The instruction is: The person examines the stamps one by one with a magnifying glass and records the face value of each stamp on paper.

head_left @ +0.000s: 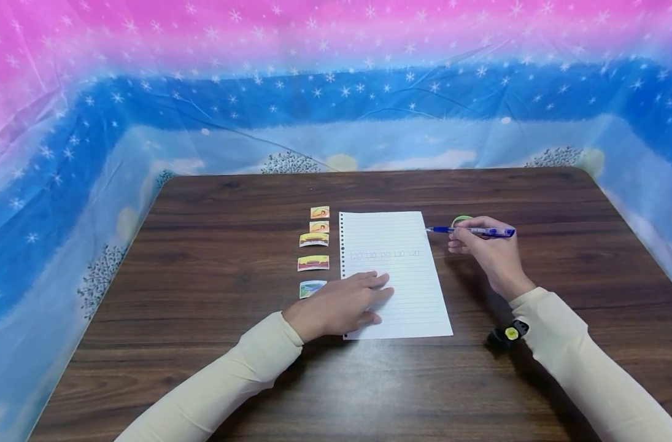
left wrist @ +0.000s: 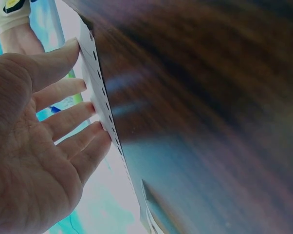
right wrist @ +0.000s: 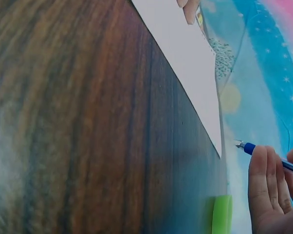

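Observation:
A lined, hole-punched sheet of paper (head_left: 391, 236) lies on the table, with a row of faint handwritten numbers across its middle. My left hand (head_left: 349, 304) rests on the sheet's lower left part, fingers spread; the left wrist view shows the fingertips (left wrist: 105, 136) at its punched edge. Just right of the sheet, my right hand (head_left: 493, 255) pinches a blue pen (head_left: 490, 232) between thumb and fingers. The pen's tip points left, close to the paper's upper right edge. In the right wrist view the pen (right wrist: 249, 147) appears raised above the table.
Several small colourful picture cards (head_left: 313, 263) stand in a column left of the paper, the lowest partly behind my left hand. A green ring, perhaps a tape roll (right wrist: 222, 214), sits behind my right hand. A snowflake-patterned cloth (head_left: 336, 92) hangs behind the wooden table (head_left: 214, 245).

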The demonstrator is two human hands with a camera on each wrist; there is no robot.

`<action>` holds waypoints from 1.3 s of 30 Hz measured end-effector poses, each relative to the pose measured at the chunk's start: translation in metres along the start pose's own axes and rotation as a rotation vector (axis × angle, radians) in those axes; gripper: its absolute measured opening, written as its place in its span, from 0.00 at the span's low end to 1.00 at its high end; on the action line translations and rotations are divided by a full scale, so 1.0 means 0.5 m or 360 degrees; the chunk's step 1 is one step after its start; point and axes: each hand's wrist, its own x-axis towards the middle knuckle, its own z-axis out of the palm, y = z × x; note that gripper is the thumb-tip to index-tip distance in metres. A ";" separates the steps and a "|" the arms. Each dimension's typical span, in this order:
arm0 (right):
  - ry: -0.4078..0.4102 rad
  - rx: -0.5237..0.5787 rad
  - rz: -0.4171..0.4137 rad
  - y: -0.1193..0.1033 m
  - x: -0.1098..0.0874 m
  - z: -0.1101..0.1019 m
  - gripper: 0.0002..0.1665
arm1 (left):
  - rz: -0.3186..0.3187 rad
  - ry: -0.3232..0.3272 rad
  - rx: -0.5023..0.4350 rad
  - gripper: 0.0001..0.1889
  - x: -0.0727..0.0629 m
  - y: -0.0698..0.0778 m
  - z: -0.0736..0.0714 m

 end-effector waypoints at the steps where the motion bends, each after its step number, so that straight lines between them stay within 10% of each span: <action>1: 0.0016 0.0015 -0.0009 0.001 0.000 0.000 0.18 | -0.0003 -0.0002 0.0001 0.30 0.000 0.000 0.000; 29: 0.0069 0.0133 -0.0028 0.016 -0.020 -0.035 0.22 | -0.0005 0.0000 0.0008 0.29 0.001 -0.001 0.002; 39: 0.0066 -0.0616 0.0003 0.007 -0.037 -0.054 0.22 | -0.0024 -0.0006 -0.0016 0.29 0.002 0.001 0.001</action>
